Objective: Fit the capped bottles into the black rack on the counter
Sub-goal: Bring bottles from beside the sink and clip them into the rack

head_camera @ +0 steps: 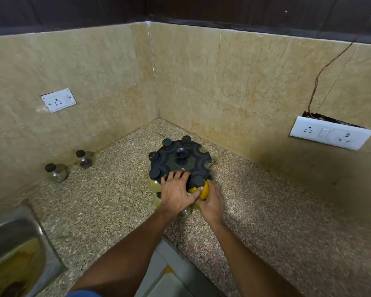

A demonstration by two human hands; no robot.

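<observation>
With the left hand [176, 188] pressing flat on the round black plastic rack [180, 160] on the speckled granite counter [255, 211], the right hand [209, 202] grips the yellow-filled, black-capped bottle [201, 188] and should slide its neck squarely into the near notch.

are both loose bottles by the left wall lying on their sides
No, the two loose bottles stand upright on the counter, black caps on top.

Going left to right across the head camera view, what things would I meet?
Sink → bottle → wall socket → second bottle → black rack → switch panel.
</observation>
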